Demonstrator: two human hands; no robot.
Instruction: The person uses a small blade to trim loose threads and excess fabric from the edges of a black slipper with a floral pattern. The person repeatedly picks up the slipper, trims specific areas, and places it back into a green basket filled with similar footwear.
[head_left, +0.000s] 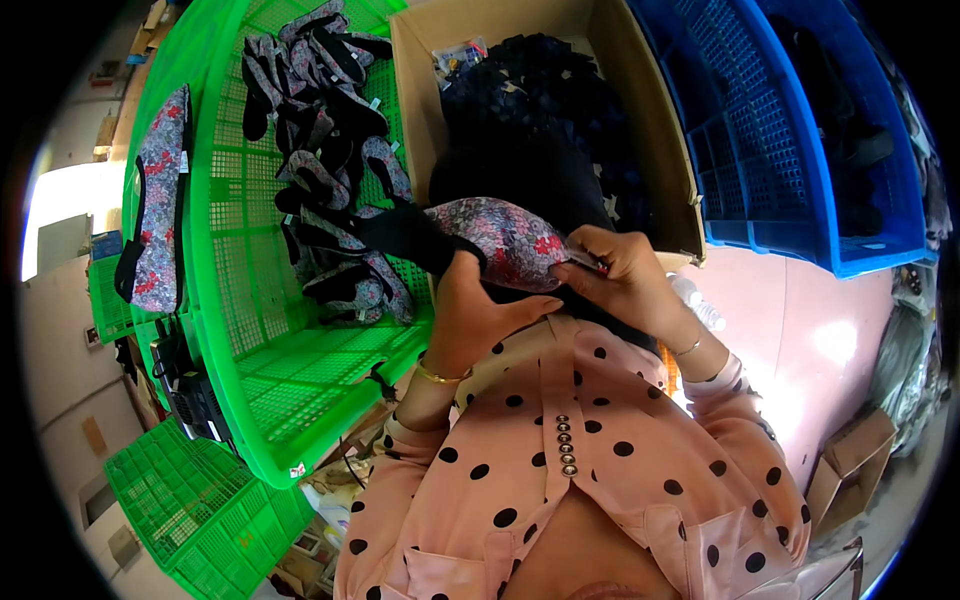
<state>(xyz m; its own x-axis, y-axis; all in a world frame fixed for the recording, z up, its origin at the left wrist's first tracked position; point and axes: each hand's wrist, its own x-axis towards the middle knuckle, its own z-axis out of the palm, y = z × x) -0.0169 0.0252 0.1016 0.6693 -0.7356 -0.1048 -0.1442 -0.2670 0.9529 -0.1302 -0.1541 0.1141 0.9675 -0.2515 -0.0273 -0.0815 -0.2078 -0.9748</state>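
Note:
A floral bra (500, 236) in grey, pink and red, with a padded cup and a wide black band (410, 238), is stretched between my hands above my lap. My left hand (482, 310) is closed round its left part, where the band meets the cup, with the thumb stretched along the lower edge. At the right end my right hand (628, 280) pinches the edge of the cup between thumb and fingers. Something small, dark and red shows by those fingertips, too little to name.
Left stands a green plastic basket (240, 370) with a heap of similar floral pieces (320, 180). Another floral piece (160, 210) lies on its outer left rim. A cardboard box (420, 90) with dark material (530, 90) is ahead; blue crates (760, 130) stand right.

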